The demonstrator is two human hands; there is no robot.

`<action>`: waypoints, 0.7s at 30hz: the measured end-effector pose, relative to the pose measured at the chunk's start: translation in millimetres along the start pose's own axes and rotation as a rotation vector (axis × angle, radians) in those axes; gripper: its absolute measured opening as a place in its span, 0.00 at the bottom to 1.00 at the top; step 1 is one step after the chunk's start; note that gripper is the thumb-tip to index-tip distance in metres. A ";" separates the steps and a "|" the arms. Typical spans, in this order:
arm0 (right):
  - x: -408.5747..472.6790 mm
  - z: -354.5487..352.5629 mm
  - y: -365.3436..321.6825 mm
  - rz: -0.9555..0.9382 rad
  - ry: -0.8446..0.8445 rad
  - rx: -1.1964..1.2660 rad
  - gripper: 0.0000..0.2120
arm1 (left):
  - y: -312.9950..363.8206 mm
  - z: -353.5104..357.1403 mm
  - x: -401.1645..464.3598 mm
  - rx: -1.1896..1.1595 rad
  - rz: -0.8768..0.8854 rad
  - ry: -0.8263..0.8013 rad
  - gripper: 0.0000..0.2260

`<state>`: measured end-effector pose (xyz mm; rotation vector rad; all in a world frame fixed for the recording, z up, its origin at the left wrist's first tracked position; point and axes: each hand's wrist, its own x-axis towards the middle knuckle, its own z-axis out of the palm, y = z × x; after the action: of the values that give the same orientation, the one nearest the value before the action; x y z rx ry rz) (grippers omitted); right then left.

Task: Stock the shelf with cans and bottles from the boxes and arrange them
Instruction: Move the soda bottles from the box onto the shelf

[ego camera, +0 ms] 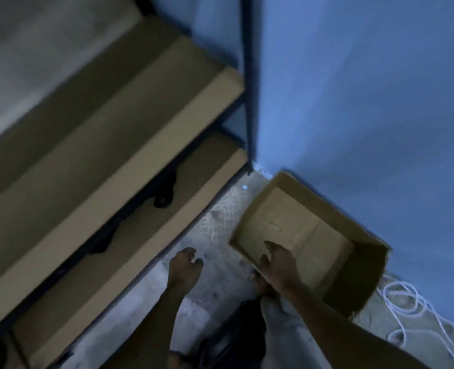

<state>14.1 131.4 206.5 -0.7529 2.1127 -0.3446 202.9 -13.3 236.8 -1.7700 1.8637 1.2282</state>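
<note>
Here | open brown cardboard box [327, 209] sits on floor in the blue wall corner, just beside dark-framed shelf with tan boards [114, 155], handy for unloading | no cans or bottles visible | right hand [279, 265] grips box's near rim, probably steadying it | left hand [184, 267] loosely curled, holding nothing

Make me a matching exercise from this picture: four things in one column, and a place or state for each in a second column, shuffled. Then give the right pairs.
Things
1. cardboard box
2. white cord
3. left hand
4. right hand

Places or states
A. over the floor beside the shelf, fingers loosely curled, holding nothing
B. open on the floor against the blue wall, no cans or bottles visible inside
C. at the box's near edge, reaching in
D. lying in loops on the floor by the wall

Pairs: 1-B, 2-D, 3-A, 4-C
</note>
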 end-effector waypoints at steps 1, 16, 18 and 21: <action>-6.6 -1.6 -20.0 -0.053 -0.035 -0.042 0.23 | -8.3 -11.3 -13.9 -0.033 -0.029 0.039 0.19; -117.6 125.3 -214.2 -0.684 -0.348 -0.589 0.19 | -213.4 -55.9 -167.0 -0.500 -0.453 0.407 0.19; -134.6 156.2 -226.6 -0.732 -0.397 -0.656 0.20 | -252.5 -45.4 -184.9 -0.547 -0.496 0.427 0.16; -160.0 204.4 -242.6 -0.819 -0.490 -0.787 0.21 | -310.1 -23.4 -215.0 -0.627 -0.584 0.437 0.11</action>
<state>345.6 46.2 301.6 -1.9372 1.3466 0.2716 539.5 151.0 288.5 -2.8355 0.9985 1.3282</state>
